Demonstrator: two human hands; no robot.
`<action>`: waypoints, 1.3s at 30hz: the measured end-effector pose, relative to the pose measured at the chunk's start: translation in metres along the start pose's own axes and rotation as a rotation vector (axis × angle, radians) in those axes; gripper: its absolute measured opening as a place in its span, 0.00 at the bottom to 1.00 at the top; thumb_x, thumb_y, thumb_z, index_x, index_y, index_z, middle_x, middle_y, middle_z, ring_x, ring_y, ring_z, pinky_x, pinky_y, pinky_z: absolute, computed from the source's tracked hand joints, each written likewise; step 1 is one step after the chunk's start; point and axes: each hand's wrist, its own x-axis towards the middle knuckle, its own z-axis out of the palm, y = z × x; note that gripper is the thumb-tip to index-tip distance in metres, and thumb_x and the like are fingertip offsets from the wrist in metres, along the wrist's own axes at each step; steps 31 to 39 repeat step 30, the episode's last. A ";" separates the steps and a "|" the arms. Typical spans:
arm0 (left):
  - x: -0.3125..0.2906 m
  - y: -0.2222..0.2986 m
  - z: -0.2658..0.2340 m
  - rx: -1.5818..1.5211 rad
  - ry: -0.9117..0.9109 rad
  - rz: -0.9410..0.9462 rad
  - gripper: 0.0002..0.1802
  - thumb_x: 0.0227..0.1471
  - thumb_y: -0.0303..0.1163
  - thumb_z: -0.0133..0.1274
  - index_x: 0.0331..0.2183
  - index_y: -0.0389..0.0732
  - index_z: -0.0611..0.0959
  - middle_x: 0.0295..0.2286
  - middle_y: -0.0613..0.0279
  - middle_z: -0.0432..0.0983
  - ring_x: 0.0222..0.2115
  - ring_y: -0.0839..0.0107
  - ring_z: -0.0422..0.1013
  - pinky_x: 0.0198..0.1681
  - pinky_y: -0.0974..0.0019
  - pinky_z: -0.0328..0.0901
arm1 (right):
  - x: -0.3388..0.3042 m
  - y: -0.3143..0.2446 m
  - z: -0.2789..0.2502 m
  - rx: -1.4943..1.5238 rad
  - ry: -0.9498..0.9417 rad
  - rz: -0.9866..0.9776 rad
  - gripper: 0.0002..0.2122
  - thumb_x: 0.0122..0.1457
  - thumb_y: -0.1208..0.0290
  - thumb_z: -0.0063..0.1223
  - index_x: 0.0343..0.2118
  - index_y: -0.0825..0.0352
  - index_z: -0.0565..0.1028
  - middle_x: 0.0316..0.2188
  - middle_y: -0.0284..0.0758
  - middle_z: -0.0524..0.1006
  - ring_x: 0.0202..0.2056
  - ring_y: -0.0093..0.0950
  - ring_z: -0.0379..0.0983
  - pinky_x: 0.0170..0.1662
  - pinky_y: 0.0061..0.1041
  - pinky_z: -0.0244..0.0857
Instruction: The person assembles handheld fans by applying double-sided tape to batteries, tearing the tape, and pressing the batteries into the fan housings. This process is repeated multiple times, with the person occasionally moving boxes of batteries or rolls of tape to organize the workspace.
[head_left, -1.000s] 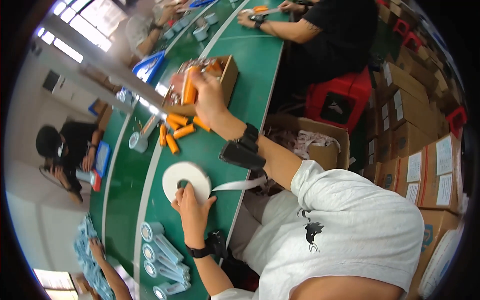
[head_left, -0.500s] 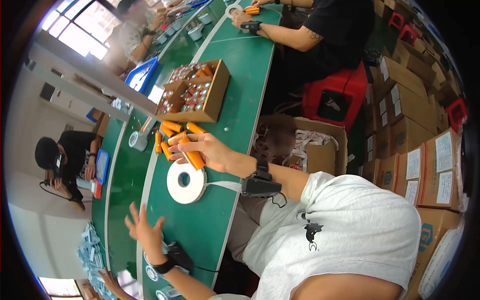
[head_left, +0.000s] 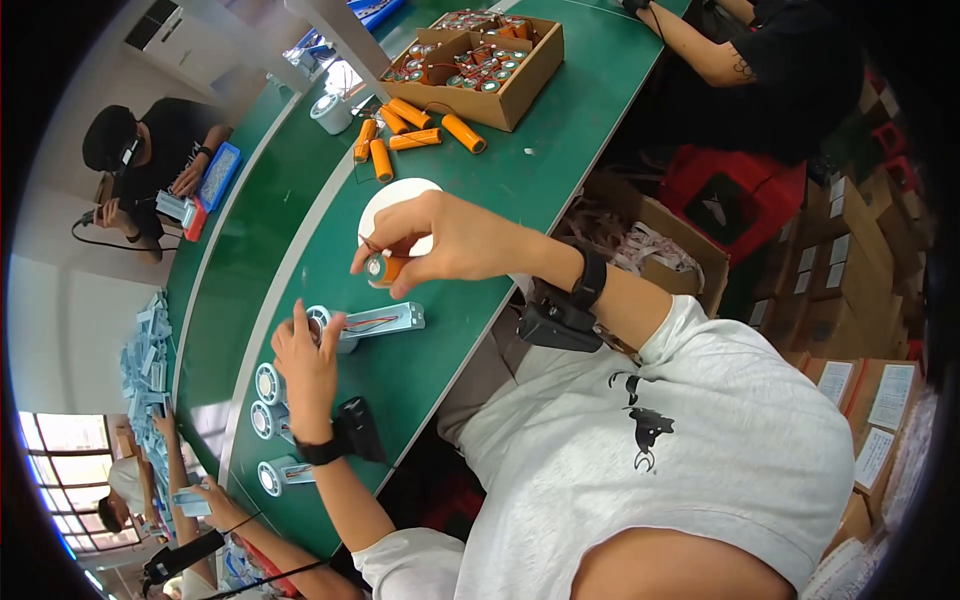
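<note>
My right hand pinches an orange cylindrical battery between thumb and fingers, its round metal end toward the left and a thin wire by the fingers. Behind this hand lies a white tape roll, partly covered. My left hand has its fingers apart at the round head of a light blue, fan-like housing; whether they touch it I cannot tell. That housing's open handle points right, with red and dark wires inside. Similar housings lie left of my left hand.
Loose orange batteries lie beyond the roll, before a cardboard box of wired batteries. A pale blue cup-like part stands farther left. Co-workers sit around the green table. A carton and red stool stand right.
The view has swung toward the left end of the table. My right hand has brought the battery nearer the left hand and turned its end leftward. The housing by my left hand now shows.
</note>
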 end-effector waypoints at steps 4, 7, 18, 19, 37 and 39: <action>-0.004 -0.014 -0.001 -0.193 0.045 0.423 0.17 0.38 0.34 0.59 0.35 0.41 0.79 0.46 0.51 0.63 0.51 0.53 0.55 0.49 0.57 0.55 | 0.004 -0.009 0.007 -0.123 -0.040 0.057 0.16 0.38 0.78 0.61 0.35 0.67 0.74 0.28 0.31 0.72 0.29 0.20 0.68 0.35 0.18 0.66; -0.006 -0.017 0.004 -0.088 -0.011 0.548 0.15 0.39 0.31 0.58 0.35 0.42 0.79 0.48 0.53 0.61 0.53 0.53 0.51 0.51 0.56 0.53 | 0.017 -0.011 0.014 -0.269 -0.077 0.045 0.15 0.37 0.77 0.61 0.33 0.67 0.74 0.27 0.32 0.71 0.27 0.20 0.68 0.34 0.19 0.66; 0.000 -0.023 0.030 -0.636 0.019 0.484 0.03 0.45 0.23 0.51 0.27 0.35 0.75 0.42 0.57 0.68 0.48 0.57 0.61 0.46 0.64 0.57 | 0.014 0.020 0.033 -0.446 -0.260 -0.118 0.10 0.38 0.80 0.56 0.27 0.68 0.71 0.24 0.36 0.70 0.27 0.31 0.69 0.31 0.25 0.63; 0.001 -0.025 0.033 -0.639 0.015 0.479 0.03 0.45 0.23 0.51 0.27 0.35 0.75 0.42 0.57 0.68 0.48 0.57 0.61 0.46 0.64 0.57 | 0.015 0.019 0.033 -0.442 -0.263 -0.112 0.10 0.38 0.80 0.56 0.27 0.68 0.71 0.24 0.36 0.70 0.27 0.31 0.69 0.31 0.25 0.63; -0.003 -0.021 0.035 -0.872 -0.030 0.210 0.06 0.53 0.24 0.41 0.34 0.34 0.71 0.40 0.57 0.69 0.45 0.62 0.64 0.46 0.70 0.56 | 0.065 0.011 0.043 -0.848 -0.811 0.097 0.10 0.41 0.79 0.50 0.30 0.72 0.72 0.30 0.41 0.74 0.32 0.37 0.71 0.34 0.31 0.64; -0.003 -0.021 0.035 -0.872 -0.030 0.210 0.06 0.53 0.24 0.41 0.34 0.34 0.71 0.40 0.57 0.69 0.45 0.62 0.64 0.46 0.70 0.56 | 0.065 0.011 0.043 -0.848 -0.811 0.097 0.10 0.41 0.79 0.50 0.30 0.72 0.72 0.30 0.41 0.74 0.32 0.37 0.71 0.34 0.31 0.64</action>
